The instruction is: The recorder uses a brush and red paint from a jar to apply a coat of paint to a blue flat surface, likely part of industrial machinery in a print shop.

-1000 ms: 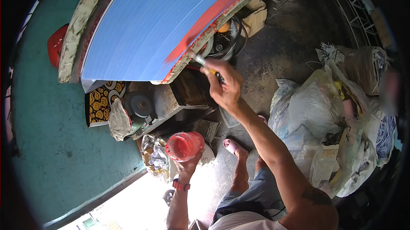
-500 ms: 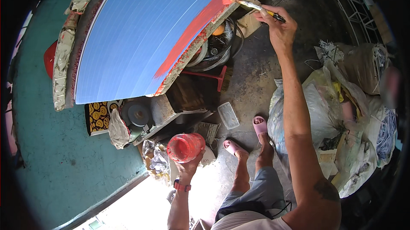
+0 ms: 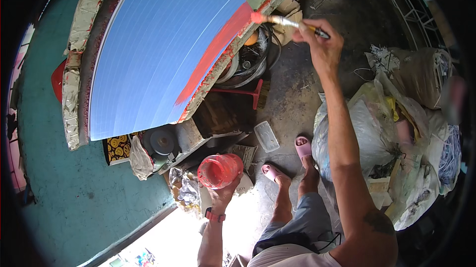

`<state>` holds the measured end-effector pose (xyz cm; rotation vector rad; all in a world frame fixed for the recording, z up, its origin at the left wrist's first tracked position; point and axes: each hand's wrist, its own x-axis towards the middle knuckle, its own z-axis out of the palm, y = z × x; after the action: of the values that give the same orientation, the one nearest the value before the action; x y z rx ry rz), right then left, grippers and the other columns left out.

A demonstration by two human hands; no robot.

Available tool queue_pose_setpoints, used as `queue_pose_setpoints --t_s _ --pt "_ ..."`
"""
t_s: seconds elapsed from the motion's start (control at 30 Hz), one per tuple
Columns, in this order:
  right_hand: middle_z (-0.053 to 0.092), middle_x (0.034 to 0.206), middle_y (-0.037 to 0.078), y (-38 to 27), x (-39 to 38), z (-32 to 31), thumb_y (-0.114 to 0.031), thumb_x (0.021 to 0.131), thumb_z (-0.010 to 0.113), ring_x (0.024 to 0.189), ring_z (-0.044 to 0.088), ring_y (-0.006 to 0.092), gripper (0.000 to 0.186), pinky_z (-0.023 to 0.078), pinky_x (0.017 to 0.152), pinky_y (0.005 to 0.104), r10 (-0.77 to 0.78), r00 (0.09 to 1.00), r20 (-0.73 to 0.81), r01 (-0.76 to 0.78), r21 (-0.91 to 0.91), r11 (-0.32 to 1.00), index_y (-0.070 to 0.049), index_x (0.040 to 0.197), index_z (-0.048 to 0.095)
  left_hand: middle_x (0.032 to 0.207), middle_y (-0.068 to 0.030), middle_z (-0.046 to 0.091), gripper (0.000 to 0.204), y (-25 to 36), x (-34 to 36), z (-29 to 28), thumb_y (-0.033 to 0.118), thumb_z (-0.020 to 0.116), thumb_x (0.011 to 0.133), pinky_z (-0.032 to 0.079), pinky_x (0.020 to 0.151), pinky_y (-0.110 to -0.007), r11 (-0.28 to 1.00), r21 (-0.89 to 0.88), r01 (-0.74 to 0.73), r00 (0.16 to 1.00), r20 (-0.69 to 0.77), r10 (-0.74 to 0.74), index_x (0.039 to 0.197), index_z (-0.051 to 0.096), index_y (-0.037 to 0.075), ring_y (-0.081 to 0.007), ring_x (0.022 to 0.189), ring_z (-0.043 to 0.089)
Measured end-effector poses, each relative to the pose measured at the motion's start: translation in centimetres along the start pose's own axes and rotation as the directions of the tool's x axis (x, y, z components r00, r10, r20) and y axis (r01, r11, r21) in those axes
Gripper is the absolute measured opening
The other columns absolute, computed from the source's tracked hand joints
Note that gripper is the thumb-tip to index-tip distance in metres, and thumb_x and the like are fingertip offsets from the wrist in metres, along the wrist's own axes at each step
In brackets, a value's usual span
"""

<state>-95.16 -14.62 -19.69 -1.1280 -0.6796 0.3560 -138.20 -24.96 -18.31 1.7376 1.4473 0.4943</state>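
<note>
Left hand (image 3: 224,195) round red jar (image 3: 219,171), right hand (image 3: 323,45) round paintbrush (image 3: 283,20) — plastic bags (image 3: 371,128) and red broom (image 3: 258,93) nearby

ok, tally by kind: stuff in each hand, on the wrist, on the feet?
Jar, in the left hand: 1
Brush, in the right hand: 1
Red wristband, left wrist: 1
Pink slippers, one per foot: 2
Total: 5
</note>
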Motion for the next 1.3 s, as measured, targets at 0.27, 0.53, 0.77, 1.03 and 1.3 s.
queue_pose_setpoints --t_s 0.27,0.53,0.77,1.03,1.3 --pt "0.069 0.070 0.020 3.1 1.7 3.1 -0.011 0.089 0.069 0.055 0.069 0.0211 0.016 0.060 0.047 0.0299 0.181 0.981 0.065 -0.192 0.297 0.935 0.005 0.088 0.066 0.126 -0.0089 0.057 0.083 -3.0 0.1 1.1 0.020 0.092 0.065 0.050 0.096 -0.037 0.977 -0.137 0.162 0.987 0.040 -0.158 0.132 0.047 0.007 -0.0232 0.114 0.058" --pt "0.069 0.070 0.017 -0.8 2.4 0.4 -0.011 0.090 0.068 0.053 0.067 0.0181 0.017 0.056 0.047 0.0277 0.111 0.984 -0.137 -0.079 0.219 0.973 0.004 0.084 0.064 0.128 -0.0087 0.056 0.084 -2.8 0.2 0.7 0.021 0.092 0.065 0.048 0.098 -0.038 0.965 -0.159 0.211 0.978 0.030 -0.209 0.134 0.046 0.007 -0.0231 0.116 0.057" --pt "0.068 0.069 0.014 0.3 2.4 1.2 -0.007 0.091 0.067 0.052 0.065 0.0154 0.011 0.056 0.048 0.0275 0.041 0.993 -0.109 -0.015 0.228 0.974 0.002 0.084 0.064 0.128 -0.0092 0.056 0.084 -2.2 0.6 1.2 0.018 0.092 0.065 0.047 0.099 -0.039 0.981 -0.112 0.158 0.987 0.057 -0.152 0.134 0.046 0.007 -0.0238 0.117 0.056" --pt "0.068 0.069 0.013 -0.1 2.2 0.9 -0.005 0.091 0.064 0.056 0.067 0.0148 0.008 0.056 0.049 0.0261 0.185 0.950 0.252 -0.214 0.093 0.972 0.001 0.086 0.065 0.128 -0.0100 0.057 0.084 0.4 1.3 1.4 0.020 0.092 0.064 0.048 0.098 -0.039 0.996 0.022 0.089 0.993 0.074 -0.090 0.134 0.047 0.007 -0.0244 0.115 0.058" --pt "0.069 0.070 0.012 -0.8 2.6 1.1 -0.004 0.090 0.067 0.050 0.063 0.0124 0.008 0.053 0.044 0.0242 0.160 0.970 0.183 -0.186 0.137 0.973 0.002 0.084 0.065 0.127 -0.0097 0.058 0.083 2.2 1.8 2.0 0.021 0.092 0.065 0.048 0.098 -0.039 0.999 0.029 0.020 0.997 0.071 -0.022 0.134 0.047 0.006 -0.0236 0.116 0.058"
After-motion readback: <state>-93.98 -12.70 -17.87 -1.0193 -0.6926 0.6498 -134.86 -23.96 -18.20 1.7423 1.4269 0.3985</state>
